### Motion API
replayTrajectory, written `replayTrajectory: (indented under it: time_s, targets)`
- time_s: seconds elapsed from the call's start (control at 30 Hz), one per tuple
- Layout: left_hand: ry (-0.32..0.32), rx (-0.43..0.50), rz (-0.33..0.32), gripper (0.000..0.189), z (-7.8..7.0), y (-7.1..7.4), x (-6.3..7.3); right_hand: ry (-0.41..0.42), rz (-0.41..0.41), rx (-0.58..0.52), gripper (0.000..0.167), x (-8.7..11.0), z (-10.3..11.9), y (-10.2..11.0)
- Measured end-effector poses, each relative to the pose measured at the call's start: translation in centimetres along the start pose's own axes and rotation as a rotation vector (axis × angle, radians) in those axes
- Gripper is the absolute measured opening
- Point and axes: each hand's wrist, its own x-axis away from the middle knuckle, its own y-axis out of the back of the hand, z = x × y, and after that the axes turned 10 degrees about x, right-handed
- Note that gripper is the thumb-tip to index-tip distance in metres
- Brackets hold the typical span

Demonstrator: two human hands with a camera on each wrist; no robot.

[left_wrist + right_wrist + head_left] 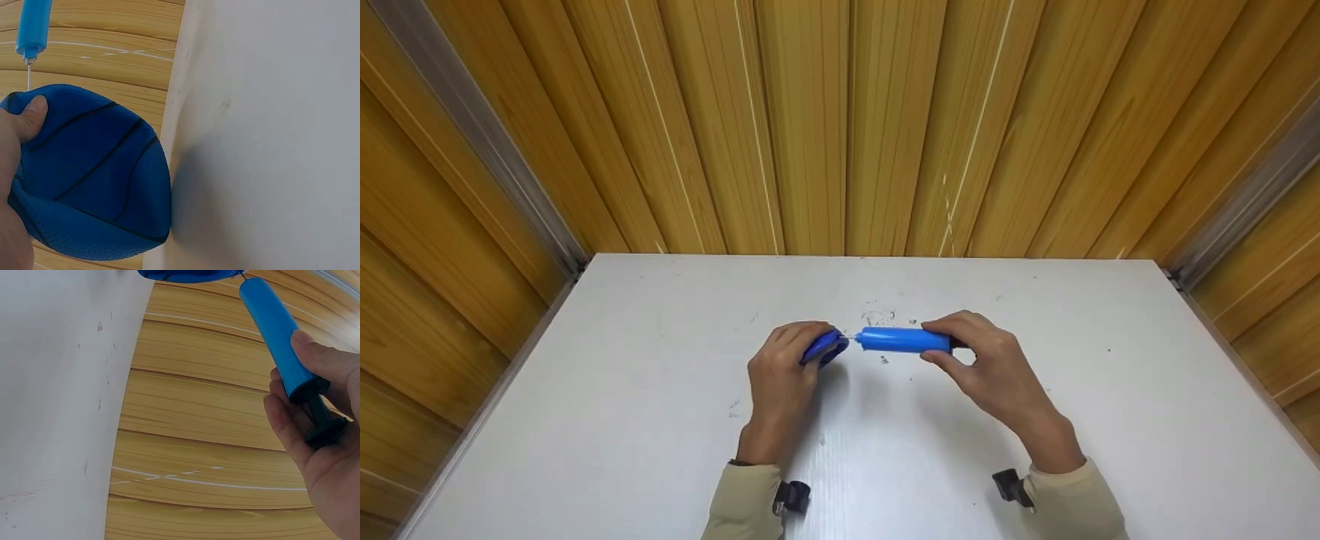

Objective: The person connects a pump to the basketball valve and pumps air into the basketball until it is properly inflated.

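Note:
My left hand (781,375) grips a deflated blue ball (95,157) with black seam lines, caved in on one side. The thumb presses the ball close to its upper edge in the left wrist view. From the right, my right hand (1001,371) holds a blue hand pump (901,340) by its rear end, thumb and fingers around the barrel. The pump lies roughly level, pointing at the ball. A thin metal needle (29,77) runs from the pump's nozzle to the ball's edge, its tip hidden there. The pump's black plunger handle (326,432) sits partly drawn out near the palm.
Both hands work above a white table (607,420) marked with small dark scuffs. Behind it stands a wood-patterned panel wall (810,127), with similar panels at both sides. Black camera mounts (793,496) sit at the wrists.

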Motion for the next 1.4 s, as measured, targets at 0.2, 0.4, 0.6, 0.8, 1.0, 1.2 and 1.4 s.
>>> replayTrajectory:
  time_s: [0.2,0.4,0.6,0.8,1.0,1.2,1.4]
  targets:
    - [0.002,0.003,-0.012,0.034,-0.1,-0.1,0.1,0.000,-0.001,0.014,0.038,-0.1,0.1,-0.1]
    - [0.003,-0.013,-0.008,0.034,-0.2,-0.2,0.0,-0.010,0.007,0.032,0.040,-0.1,0.3,-0.1]
    - [0.000,-0.011,-0.013,0.034,-0.2,-0.2,0.0,-0.012,0.001,0.035,0.039,-0.1,0.4,-0.3]
    - [0.012,-0.017,-0.018,0.032,-0.3,-0.2,0.1,-0.015,-0.004,0.032,0.039,-0.1,0.4,-0.6]
    - [0.017,-0.010,-0.019,0.033,-0.3,-0.1,0.0,-0.022,-0.006,0.041,0.038,-0.1,0.5,-0.8]
    - [0.018,0.004,-0.033,0.032,-0.3,0.0,0.0,-0.022,-0.011,0.045,0.037,-0.2,0.6,-1.0]
    - [0.020,0.054,-0.031,0.033,-0.1,-0.1,0.0,-0.014,-0.020,0.036,0.038,-0.1,0.5,-1.0]
